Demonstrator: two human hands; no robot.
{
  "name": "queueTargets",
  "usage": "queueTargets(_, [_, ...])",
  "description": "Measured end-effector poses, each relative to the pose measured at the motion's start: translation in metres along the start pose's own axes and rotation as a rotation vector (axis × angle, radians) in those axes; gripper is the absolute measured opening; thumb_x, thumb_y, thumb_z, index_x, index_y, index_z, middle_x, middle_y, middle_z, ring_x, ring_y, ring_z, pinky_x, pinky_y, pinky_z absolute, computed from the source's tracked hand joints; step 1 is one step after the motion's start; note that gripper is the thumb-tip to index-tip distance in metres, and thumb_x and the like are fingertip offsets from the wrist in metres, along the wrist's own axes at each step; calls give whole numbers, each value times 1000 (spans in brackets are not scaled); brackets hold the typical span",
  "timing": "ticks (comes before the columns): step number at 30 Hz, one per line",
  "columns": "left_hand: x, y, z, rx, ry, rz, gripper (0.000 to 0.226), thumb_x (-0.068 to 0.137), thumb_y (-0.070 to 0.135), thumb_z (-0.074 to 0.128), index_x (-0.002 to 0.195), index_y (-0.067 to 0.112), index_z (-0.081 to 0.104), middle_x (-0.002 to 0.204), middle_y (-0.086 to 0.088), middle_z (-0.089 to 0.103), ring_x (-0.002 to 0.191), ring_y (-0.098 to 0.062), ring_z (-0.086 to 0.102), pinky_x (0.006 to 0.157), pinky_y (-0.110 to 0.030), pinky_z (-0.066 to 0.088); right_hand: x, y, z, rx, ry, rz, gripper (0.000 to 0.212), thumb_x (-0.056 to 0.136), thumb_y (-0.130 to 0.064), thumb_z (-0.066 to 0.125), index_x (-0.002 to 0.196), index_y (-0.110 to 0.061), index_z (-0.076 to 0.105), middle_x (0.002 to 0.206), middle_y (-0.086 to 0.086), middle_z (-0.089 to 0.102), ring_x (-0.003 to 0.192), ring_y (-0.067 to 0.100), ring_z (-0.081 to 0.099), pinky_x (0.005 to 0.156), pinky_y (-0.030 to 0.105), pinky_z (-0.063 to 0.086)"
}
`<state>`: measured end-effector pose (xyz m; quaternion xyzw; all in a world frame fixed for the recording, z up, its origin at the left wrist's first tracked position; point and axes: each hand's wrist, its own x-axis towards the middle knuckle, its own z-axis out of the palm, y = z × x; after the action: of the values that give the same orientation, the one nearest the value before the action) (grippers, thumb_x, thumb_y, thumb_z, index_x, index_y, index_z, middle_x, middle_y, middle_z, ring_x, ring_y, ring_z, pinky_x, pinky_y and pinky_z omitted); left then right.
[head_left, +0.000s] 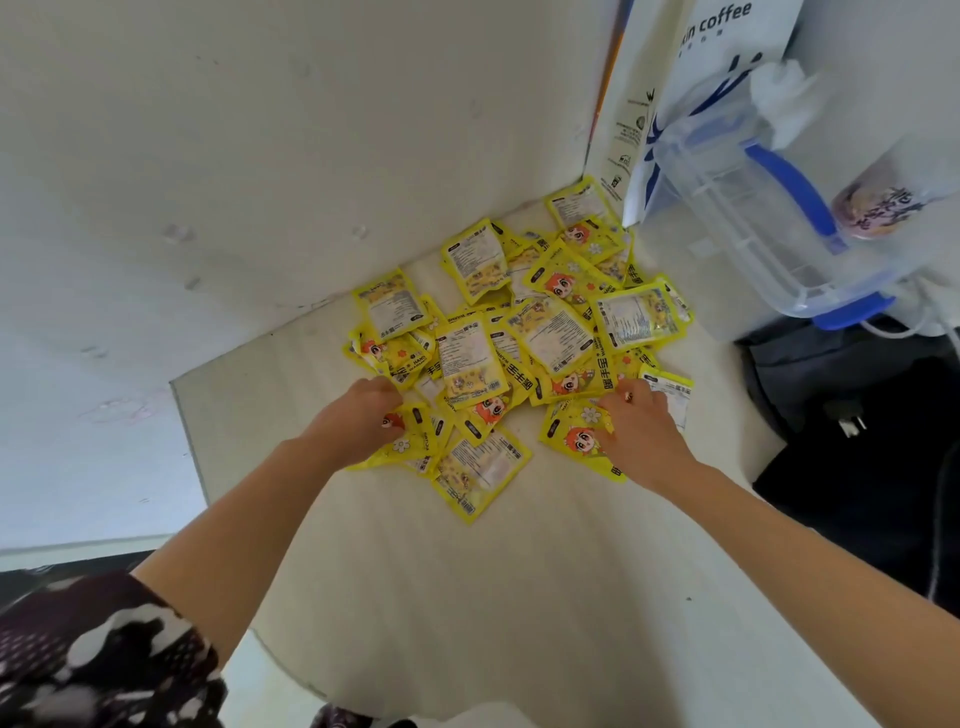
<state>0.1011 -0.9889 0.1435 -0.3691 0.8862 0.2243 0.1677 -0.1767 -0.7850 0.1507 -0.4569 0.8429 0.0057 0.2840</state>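
Several small yellow snack packets (519, 332) lie in a loose pile on a cream table top (415, 571), against the wall corner. Some show a cartoon face, others a printed label side. My left hand (358, 415) is at the pile's near left edge, fingers curled over a yellow packet (410, 441) with a flower mark. My right hand (639, 426) lies on the pile's near right side, fingers bent down over a packet with a red-haired cartoon (574, 434). One packet (478, 473) lies nearest to me, between my hands.
A white wall (260, 156) stands behind the pile. At the right stand a white coffee paper bag (727, 41) and a clear plastic container with blue handle (769, 218). A dark bag (857, 415) lies at the right table edge. The table's left edge (189, 441) drops away.
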Motion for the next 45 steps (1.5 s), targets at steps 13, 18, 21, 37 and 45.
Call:
queueTargets(13, [-4,8,5,78,-14,-95,33,90,30,58,120,17,61,116,-7,62,118,-25,51,92,-35,44,-11,-9,12,-67,54,166,43,91,-41,61,130,-24,54,133,12,45,119,38,43,98,51,37])
queueTargets(18, [-14,13,9,1,-53,-148,29,89,30,61,112,13,61,108,-7,63,105,-27,58,86,-36,47,-12,-6,15,-24,58,200,44,91,-40,60,130,-22,52,126,12,49,115,36,48,95,48,37])
queueTargets(21, [-27,14,9,-102,-29,-195,13,86,24,62,85,15,53,83,-5,59,73,-26,60,60,-32,49,-16,-9,16,38,52,217,43,92,-36,60,131,-20,50,126,14,49,115,37,49,94,50,37])
queueTargets(37, [-70,-2,3,-590,-176,-376,41,70,15,84,102,21,60,90,1,74,76,-19,70,68,-30,56,-14,-15,21,-31,-25,150,42,91,-21,60,131,-19,48,136,15,44,122,43,42,99,55,34])
queueTargets(45, [-69,23,1,-912,-288,-284,31,76,-2,76,104,3,64,82,-18,73,66,-22,66,57,-31,53,-19,-14,24,-24,-115,31,45,81,-29,71,123,-25,56,139,11,33,120,39,42,104,53,33])
